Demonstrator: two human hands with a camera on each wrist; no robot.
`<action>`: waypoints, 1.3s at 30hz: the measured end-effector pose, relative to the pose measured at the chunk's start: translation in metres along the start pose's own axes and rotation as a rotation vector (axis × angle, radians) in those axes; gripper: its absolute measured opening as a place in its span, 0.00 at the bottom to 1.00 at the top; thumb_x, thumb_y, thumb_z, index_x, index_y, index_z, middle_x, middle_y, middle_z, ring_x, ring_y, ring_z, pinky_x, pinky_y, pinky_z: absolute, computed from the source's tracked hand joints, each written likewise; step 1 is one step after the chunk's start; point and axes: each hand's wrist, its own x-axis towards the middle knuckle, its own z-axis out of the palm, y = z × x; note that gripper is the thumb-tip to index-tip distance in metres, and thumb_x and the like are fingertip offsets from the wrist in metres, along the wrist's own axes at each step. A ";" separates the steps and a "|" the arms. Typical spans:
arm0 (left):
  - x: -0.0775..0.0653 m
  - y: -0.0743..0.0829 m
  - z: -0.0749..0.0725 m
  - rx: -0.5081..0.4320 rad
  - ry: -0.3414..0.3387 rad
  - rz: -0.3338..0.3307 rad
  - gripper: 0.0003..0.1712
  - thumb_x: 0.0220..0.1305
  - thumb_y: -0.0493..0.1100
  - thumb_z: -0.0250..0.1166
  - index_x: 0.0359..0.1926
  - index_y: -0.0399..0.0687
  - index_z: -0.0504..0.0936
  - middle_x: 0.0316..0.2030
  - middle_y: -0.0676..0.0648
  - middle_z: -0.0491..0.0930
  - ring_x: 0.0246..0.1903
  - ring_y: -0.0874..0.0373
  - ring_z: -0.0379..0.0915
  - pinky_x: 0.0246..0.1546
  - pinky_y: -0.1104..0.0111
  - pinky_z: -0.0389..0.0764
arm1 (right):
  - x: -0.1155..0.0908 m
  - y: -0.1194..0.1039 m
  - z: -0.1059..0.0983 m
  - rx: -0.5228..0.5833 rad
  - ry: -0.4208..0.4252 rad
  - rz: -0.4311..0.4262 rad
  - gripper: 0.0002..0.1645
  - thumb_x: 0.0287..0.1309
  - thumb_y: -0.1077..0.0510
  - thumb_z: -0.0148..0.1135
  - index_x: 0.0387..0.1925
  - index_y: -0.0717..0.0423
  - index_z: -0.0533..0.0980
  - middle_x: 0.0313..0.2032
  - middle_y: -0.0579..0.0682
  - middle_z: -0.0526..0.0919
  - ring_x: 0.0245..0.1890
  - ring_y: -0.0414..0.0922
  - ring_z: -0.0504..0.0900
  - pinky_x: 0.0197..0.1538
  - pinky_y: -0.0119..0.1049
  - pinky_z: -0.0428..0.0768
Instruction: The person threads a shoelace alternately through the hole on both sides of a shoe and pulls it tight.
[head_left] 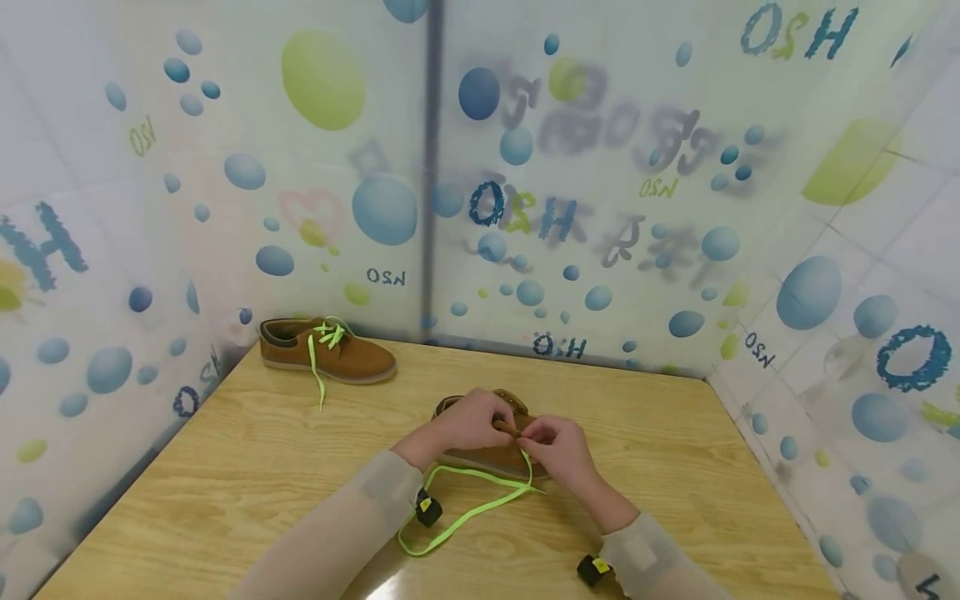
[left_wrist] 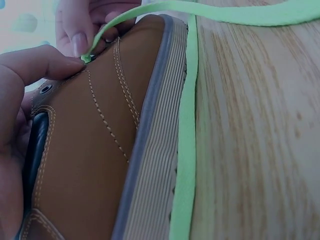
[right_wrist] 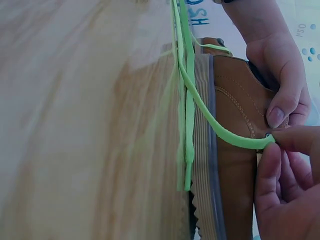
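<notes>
Nearest, a long green lace (left_wrist: 188, 125) is looped on the table (head_left: 637, 483), its other stretch led up the near side of a brown shoe (head_left: 487, 457) to the fingers. The lace is pinched between thumb and fingertips of the right hand (head_left: 561, 454), the toeward one; the shoe's eyelet flap (head_left: 506, 427) is gripped by the left hand (head_left: 468, 421), nearer the heel. The two grips nearly meet at the flap. The shoe's long axis is laid crosswise, toe to the right. Farther off, at left, a laced shoe (head_left: 360, 360) is seen near the wall (head_left: 405, 308).
</notes>
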 end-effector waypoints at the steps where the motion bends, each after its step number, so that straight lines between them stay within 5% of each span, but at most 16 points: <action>1: 0.000 0.000 0.000 -0.005 0.001 -0.003 0.06 0.63 0.39 0.71 0.31 0.57 0.89 0.26 0.61 0.82 0.23 0.66 0.67 0.30 0.72 0.70 | 0.000 0.000 0.000 -0.009 0.008 0.007 0.03 0.62 0.65 0.75 0.33 0.60 0.86 0.28 0.53 0.89 0.23 0.40 0.84 0.30 0.31 0.84; 7: 0.002 -0.001 0.002 -0.023 0.002 -0.019 0.08 0.61 0.37 0.69 0.30 0.57 0.88 0.24 0.60 0.81 0.22 0.65 0.65 0.28 0.72 0.69 | 0.009 0.005 -0.002 -0.015 -0.025 0.054 0.06 0.61 0.65 0.75 0.36 0.63 0.83 0.29 0.53 0.88 0.24 0.41 0.85 0.31 0.34 0.87; 13: 0.002 -0.002 0.002 -0.001 0.022 -0.039 0.09 0.60 0.37 0.70 0.29 0.58 0.89 0.20 0.60 0.80 0.19 0.64 0.60 0.27 0.71 0.67 | 0.034 0.009 -0.018 -0.020 -0.340 0.096 0.09 0.67 0.60 0.71 0.36 0.64 0.84 0.23 0.44 0.83 0.18 0.36 0.78 0.26 0.31 0.82; 17: 0.003 -0.006 0.003 0.006 0.050 -0.024 0.09 0.59 0.36 0.71 0.29 0.59 0.90 0.20 0.61 0.81 0.19 0.65 0.61 0.28 0.72 0.68 | 0.051 0.009 -0.028 0.007 -0.546 0.052 0.10 0.71 0.60 0.67 0.39 0.66 0.85 0.18 0.41 0.76 0.15 0.35 0.66 0.23 0.28 0.71; 20: 0.003 -0.007 0.004 -0.016 0.046 0.007 0.09 0.59 0.36 0.71 0.30 0.58 0.91 0.22 0.62 0.82 0.21 0.66 0.63 0.28 0.73 0.68 | 0.054 0.010 -0.033 0.003 -0.626 -0.003 0.10 0.73 0.61 0.64 0.43 0.67 0.85 0.19 0.40 0.76 0.15 0.34 0.67 0.23 0.28 0.69; 28: 0.000 -0.007 0.002 -0.069 0.054 0.028 0.11 0.60 0.34 0.71 0.33 0.57 0.93 0.23 0.61 0.84 0.19 0.66 0.61 0.26 0.73 0.66 | 0.049 0.010 -0.031 0.059 -0.634 -0.033 0.13 0.75 0.61 0.60 0.48 0.69 0.83 0.21 0.41 0.75 0.18 0.35 0.66 0.24 0.28 0.67; 39: 0.000 -0.006 0.002 -0.058 0.057 0.007 0.09 0.61 0.37 0.74 0.35 0.59 0.93 0.33 0.62 0.88 0.30 0.66 0.72 0.35 0.71 0.76 | 0.048 0.012 -0.029 0.241 -0.556 0.138 0.12 0.72 0.64 0.59 0.49 0.68 0.83 0.25 0.40 0.80 0.20 0.36 0.67 0.24 0.28 0.65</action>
